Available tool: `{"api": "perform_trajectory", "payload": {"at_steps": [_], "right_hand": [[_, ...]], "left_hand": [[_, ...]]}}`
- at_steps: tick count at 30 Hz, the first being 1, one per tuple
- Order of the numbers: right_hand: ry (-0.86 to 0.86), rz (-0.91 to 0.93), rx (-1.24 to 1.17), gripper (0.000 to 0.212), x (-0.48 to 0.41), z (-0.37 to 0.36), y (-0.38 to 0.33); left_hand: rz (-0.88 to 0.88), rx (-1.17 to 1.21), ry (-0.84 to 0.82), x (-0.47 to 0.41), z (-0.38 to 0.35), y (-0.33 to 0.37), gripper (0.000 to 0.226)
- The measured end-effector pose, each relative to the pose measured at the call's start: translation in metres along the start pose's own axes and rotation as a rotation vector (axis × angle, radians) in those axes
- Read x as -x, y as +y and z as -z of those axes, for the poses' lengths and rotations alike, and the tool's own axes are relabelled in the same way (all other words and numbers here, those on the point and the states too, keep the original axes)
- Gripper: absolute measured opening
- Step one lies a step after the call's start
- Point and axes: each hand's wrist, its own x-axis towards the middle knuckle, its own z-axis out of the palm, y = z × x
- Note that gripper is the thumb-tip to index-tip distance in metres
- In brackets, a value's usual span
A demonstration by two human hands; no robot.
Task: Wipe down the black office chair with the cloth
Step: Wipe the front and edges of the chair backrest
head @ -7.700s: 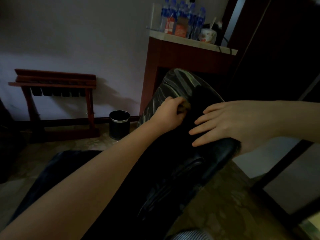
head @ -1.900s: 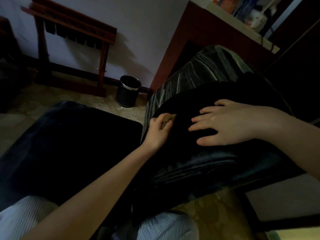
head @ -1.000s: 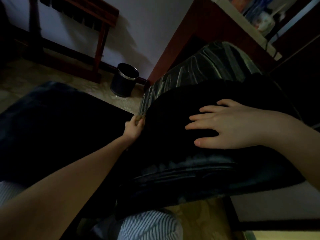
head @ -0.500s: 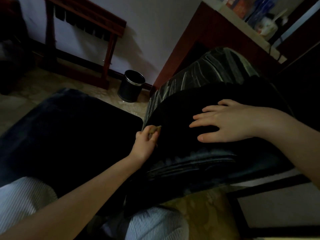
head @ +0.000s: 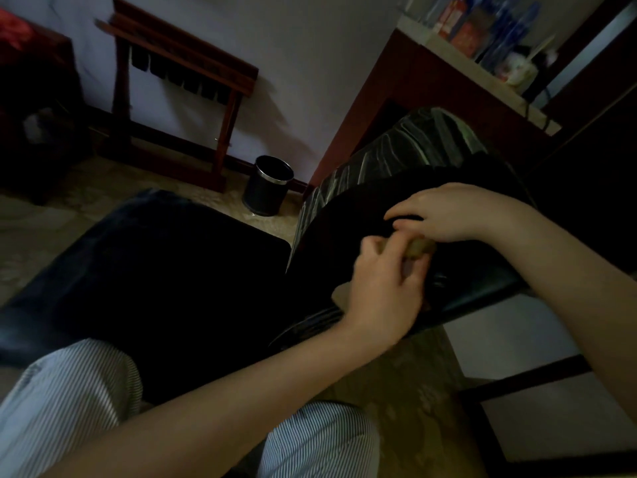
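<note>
— Where was the cloth (head: pixel 421 249)?

— Bunched in the left hand (head: pixel 382 288), pressed to the back of the chair (head: pixel 396 160), low on its dark face. The fingers were curled round it, and a tan wad stuck out past the fingertips.

— And the right hand (head: pixel 448 212)?

— It lay on the same back, just above the left one, with its fingers curled. Its thumb came right down to the wad. Whether it pinched the cloth or only touched it I could not tell, as both hands were blurred.

— How did the chair sit?

— The seat (head: pixel 155 270) spread out to the left of the hands, black and dull. The upper part of the back showed pale shiny streaks. Two knees in striped trousers (head: pixel 69 391) were at the bottom, one overlapping the seat's near edge.

— Anything else around?

— A black bin (head: pixel 267 189) with a metal rim stood on the floor beyond the seat, near the wall. A wooden rack (head: pixel 179 81) stood against that wall to its left. Behind the chair was a red-brown bench (head: pixel 448 91) with bottles (head: pixel 499 25) on top.
</note>
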Motion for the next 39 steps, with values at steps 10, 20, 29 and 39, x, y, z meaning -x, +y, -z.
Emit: {"api": "perform_trajectory", "payload": {"at_steps": [10, 20, 29, 39], "right_hand": [[0.051, -0.011, -0.126, 0.045, 0.035, 0.006, -0.005], [-0.064, 0.121, 0.087, 0.053, 0.066, -0.007, -0.027], [-0.109, 0.109, 0.159, 0.069, 0.079, -0.003, -0.035], [-0.035, -0.003, 0.29, 0.077, 0.11, -0.016, -0.027]], "left_hand": [[-0.199, -0.18, 0.074, 0.02, 0.0, -0.027, 0.037], [0.142, -0.223, 0.265, 0.071, 0.03, -0.145, 0.035], [0.488, -0.016, 0.508, 0.063, 0.005, -0.112, 0.032], [-0.248, -0.111, 0.332, 0.066, -0.05, -0.009, 0.035]]}}
